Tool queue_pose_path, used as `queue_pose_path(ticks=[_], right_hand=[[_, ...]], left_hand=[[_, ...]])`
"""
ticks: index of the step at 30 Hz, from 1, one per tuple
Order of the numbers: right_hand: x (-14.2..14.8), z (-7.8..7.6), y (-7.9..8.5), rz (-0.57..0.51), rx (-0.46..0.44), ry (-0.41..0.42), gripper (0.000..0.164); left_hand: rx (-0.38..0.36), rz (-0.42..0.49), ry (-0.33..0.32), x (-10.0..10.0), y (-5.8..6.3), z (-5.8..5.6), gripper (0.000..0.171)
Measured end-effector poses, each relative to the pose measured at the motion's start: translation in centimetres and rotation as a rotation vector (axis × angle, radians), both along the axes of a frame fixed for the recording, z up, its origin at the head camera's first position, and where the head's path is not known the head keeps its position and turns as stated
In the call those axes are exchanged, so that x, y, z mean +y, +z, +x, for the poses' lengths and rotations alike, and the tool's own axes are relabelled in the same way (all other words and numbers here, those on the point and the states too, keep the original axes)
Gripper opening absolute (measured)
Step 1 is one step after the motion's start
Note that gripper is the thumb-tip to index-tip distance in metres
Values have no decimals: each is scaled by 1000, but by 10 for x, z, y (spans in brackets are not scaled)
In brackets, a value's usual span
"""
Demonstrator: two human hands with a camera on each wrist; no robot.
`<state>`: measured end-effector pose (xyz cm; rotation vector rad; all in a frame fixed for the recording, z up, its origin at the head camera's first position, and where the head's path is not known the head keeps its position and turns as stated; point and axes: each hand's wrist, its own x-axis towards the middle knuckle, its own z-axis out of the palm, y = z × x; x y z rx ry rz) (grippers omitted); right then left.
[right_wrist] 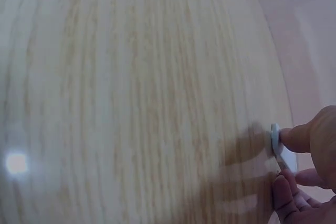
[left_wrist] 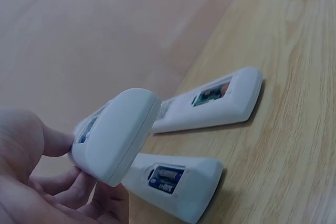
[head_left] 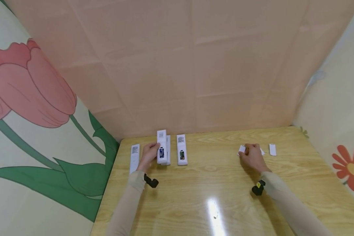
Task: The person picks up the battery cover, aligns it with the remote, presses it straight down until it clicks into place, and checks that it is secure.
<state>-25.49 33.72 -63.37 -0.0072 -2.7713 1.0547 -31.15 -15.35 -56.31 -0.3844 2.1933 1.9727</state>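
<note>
My left hand (head_left: 148, 154) grips a white remote control (head_left: 161, 141), its battery compartment uncovered with blue batteries inside. Raised off the table in the left wrist view, it tilts above a second white remote (left_wrist: 197, 182), whose compartment also shows blue batteries. Beside these lies a third remote (head_left: 181, 149), with green showing in its uncovered compartment. Over on the right, my right hand (head_left: 254, 157) pinches a small white battery cover (head_left: 241, 149) between thumb and fingers, close over the tabletop. Part of another white cover (head_left: 262, 151) shows behind that hand.
One more battery cover (head_left: 272, 149) lies right of my right hand. A remote with its back closed (head_left: 134, 159) lies left of my left hand, partly behind the arm. The wooden table (head_left: 206, 177) meets a pinkish cloth wall (head_left: 194, 82) at its far edge.
</note>
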Motion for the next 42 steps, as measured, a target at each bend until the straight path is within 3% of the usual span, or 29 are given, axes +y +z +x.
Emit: queue_pose_path(ticks=[7,12,23,25,32,42], right_hand=[[1,-1,-1,3,27,-17,53],[3,1,-4,-41,60,-38,52],[9,5,5,-153,-22,-114,38],[10,5,5,-181,-30,-136,36],[6,7,7,-434,-64,-126,36],[-1,8,23,-504,-72,-128,41]], left_hand=[[-9,2,-17,8,-2,3,52],[1,-11,-39,11,-1,7,52],[-21,-22,-90,16,7,16,53],[-27,-25,-91,17,8,17,54],[-30,34,-93,20,9,21,55],[9,40,-125,29,10,27,50]])
